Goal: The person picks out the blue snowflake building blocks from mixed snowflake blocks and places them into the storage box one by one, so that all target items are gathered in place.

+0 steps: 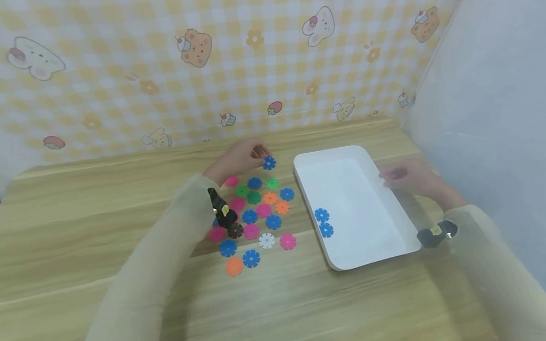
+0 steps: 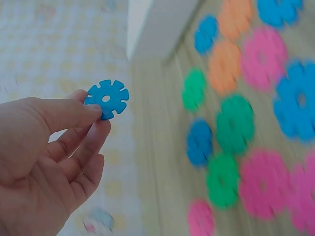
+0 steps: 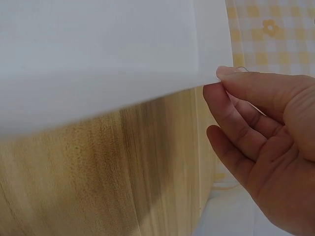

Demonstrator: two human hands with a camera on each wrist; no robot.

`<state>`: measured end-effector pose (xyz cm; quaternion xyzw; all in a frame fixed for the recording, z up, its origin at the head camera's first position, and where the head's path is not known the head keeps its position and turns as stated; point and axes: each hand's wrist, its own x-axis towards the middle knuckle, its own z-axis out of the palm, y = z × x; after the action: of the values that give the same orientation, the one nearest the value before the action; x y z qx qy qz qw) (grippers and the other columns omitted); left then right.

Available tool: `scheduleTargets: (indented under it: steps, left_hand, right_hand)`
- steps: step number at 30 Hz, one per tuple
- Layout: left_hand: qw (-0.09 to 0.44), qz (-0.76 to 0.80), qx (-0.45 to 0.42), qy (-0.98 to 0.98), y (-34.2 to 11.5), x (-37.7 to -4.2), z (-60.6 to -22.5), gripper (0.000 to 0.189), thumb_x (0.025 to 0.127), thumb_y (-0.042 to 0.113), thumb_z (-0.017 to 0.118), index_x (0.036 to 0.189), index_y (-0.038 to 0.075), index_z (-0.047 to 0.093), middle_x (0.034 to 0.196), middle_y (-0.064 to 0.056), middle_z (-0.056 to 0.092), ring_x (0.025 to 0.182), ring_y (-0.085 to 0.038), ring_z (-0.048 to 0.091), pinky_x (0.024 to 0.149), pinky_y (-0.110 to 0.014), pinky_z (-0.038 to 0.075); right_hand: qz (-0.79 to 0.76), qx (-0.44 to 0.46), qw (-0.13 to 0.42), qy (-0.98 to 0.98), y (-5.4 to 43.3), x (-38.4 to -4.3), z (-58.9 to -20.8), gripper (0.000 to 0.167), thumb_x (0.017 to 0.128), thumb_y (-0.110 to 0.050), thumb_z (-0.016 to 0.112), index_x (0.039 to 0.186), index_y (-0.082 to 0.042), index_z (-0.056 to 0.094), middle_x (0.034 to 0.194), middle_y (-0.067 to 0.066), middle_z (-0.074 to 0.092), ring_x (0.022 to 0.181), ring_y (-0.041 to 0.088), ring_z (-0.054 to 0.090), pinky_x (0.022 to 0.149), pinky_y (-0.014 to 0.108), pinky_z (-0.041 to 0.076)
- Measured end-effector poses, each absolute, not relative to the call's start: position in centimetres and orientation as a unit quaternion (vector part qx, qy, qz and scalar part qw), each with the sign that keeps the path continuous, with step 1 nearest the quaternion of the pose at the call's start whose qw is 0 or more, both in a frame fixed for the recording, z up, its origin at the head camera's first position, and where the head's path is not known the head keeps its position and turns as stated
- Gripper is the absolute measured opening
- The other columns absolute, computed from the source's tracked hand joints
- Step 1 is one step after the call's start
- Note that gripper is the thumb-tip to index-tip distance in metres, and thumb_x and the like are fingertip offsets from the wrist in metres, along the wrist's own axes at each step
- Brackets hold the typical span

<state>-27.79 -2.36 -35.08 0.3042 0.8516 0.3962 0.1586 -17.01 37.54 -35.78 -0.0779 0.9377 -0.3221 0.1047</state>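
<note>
Between thumb and fingertips, my left hand [image 1: 242, 158] pinches a blue notched disc [image 2: 107, 100] with a small centre hole. It is held up beyond the far end of a spread of similar discs. My right hand [image 1: 409, 176] grips the right rim of a white tray [image 1: 359, 206], thumb on top and fingers below, as the right wrist view shows. Inside the tray, two blue discs [image 1: 326, 230] lie near its left wall. Pink, green, orange, blue, white and dark discs [image 1: 251, 231] cover the table left of the tray, some partly hidden behind the left wrist.
The wooden table [image 1: 266, 317] runs back to a yellow checked cloth [image 1: 245, 75] with cartoon prints. White sheeting [image 1: 505, 90] hangs along the right side. Each wrist wears a black strap [image 1: 222, 208].
</note>
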Motion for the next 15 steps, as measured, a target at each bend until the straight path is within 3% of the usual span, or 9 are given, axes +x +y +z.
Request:
scheduleTargets:
  steps: [15]
  left_hand:
    - [0.155,0.372,0.396,0.825,4.7,-25.5,-34.8,0.014,0.084,-0.005,0.057,0.095,0.003,0.062,0.092,-0.008,0.061,0.089,-0.018,0.057,0.079,-0.023,0.047]
  right_hand:
    - [-0.315,-0.076,0.102,0.94,37.5,-17.0,-35.8,0.034,0.086,-0.014,0.063,0.113,0.006,0.059,0.11,0.024,0.06,0.103,0.04,0.054,0.088,0.053,0.041]
